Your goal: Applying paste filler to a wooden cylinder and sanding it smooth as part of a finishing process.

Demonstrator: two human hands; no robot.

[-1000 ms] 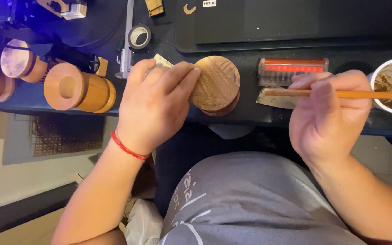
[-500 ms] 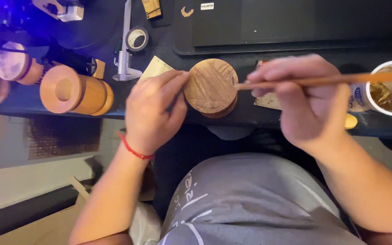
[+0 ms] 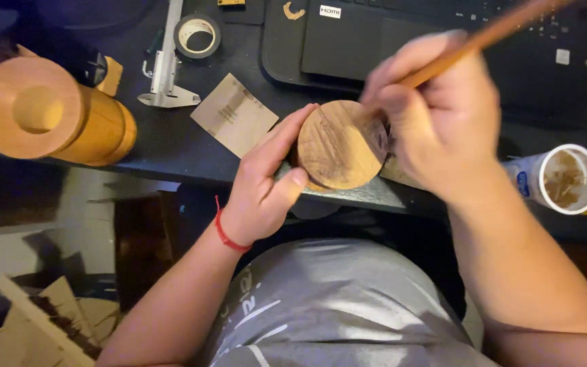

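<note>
A round wooden disc-shaped piece [image 3: 338, 146] with brown grain stands at the front edge of the dark table [image 3: 171, 143]. My left hand [image 3: 266, 183] grips its left side, thumb below and fingers above. My right hand [image 3: 436, 129] holds a thin orange-brown brush handle [image 3: 484, 37] that slants up to the right; its lower tip rests against the disc's upper right edge, hidden behind my fingers. A red cord circles my left wrist.
A large turned wooden cylinder [image 3: 49, 112] lies at the left. A metal caliper [image 3: 164, 64], a tape roll [image 3: 197, 34] and a thin square wooden sheet [image 3: 234, 114] lie behind the disc. A white cup of brown liquid [image 3: 565, 178] stands at the right. A laptop [image 3: 443, 34] sits at the back.
My right hand has brought the brush from the cup side over to the disc's right edge. The view has moved in closer. My left hand has kept its grip on the disc.
</note>
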